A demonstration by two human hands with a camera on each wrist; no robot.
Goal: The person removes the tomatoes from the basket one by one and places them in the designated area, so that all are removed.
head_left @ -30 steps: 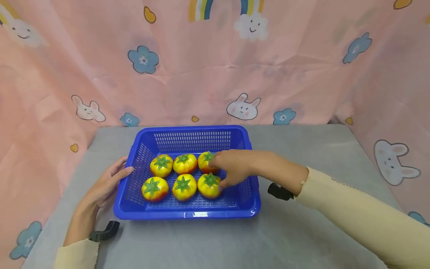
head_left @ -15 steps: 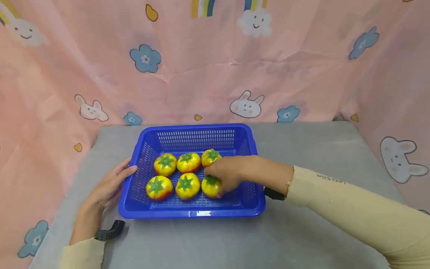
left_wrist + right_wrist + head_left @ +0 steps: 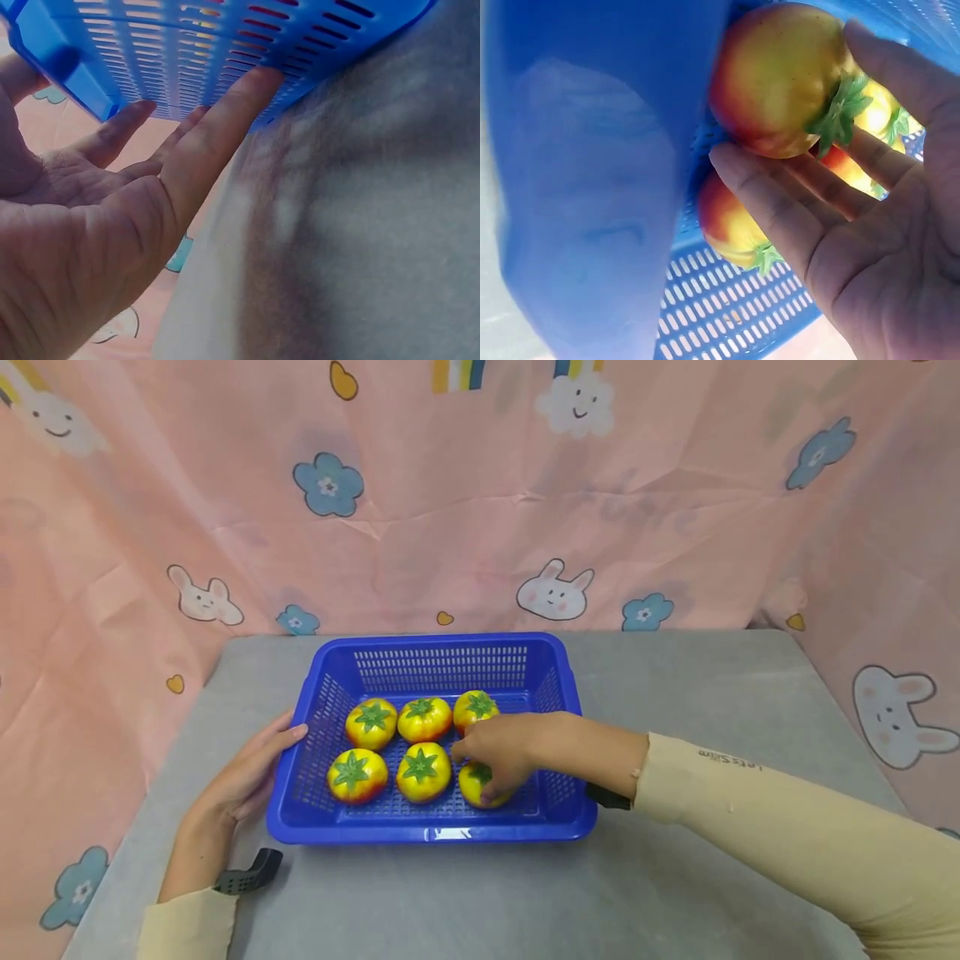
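Observation:
A blue plastic basket [image 3: 431, 836] with slotted walls holds several yellow-and-red tomatoes with green star-shaped tops, in two rows. My right hand [image 3: 510, 747] reaches in over the right side and grips the front right tomato [image 3: 474, 788], thumb on one side and fingers on the other. The right wrist view shows that tomato [image 3: 780, 82] between thumb and fingertips, with another tomato [image 3: 735, 229] below. My left hand [image 3: 243, 777] steadies the basket's left side. Its thumb lies on the rim, and straight fingers [image 3: 217, 135] touch the outer slotted wall in the left wrist view.
The basket stands on a grey tabletop [image 3: 420, 902]. Behind and along the sides hangs a pink printed cloth [image 3: 435, 560]. Dark wrist mounts [image 3: 251, 870] sit at both wrists, the right one close to the basket's right wall.
My right hand has lowered from above the right-hand tomatoes and taken hold of the front right one, which has shifted slightly to the right. My left hand stays at the basket's left side.

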